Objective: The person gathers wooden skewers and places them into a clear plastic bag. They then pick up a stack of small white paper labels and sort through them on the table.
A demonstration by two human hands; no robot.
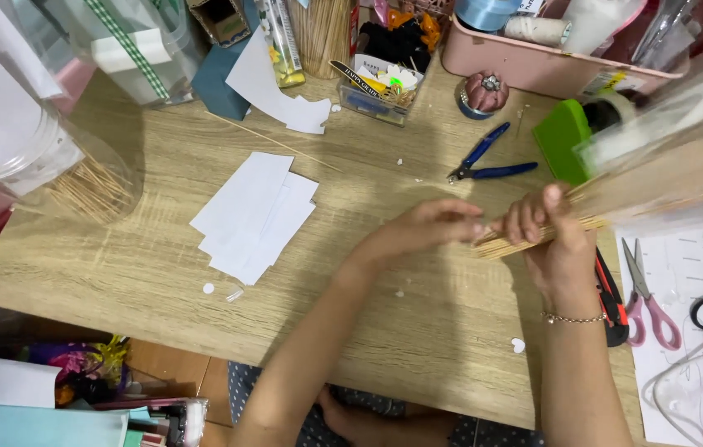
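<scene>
My right hand (552, 236) holds the bunch of thin wooden sticks (525, 236) tight above the table (418, 331), and my left hand (438, 225) pinches one stick end, so I should pull slow and straight.
</scene>
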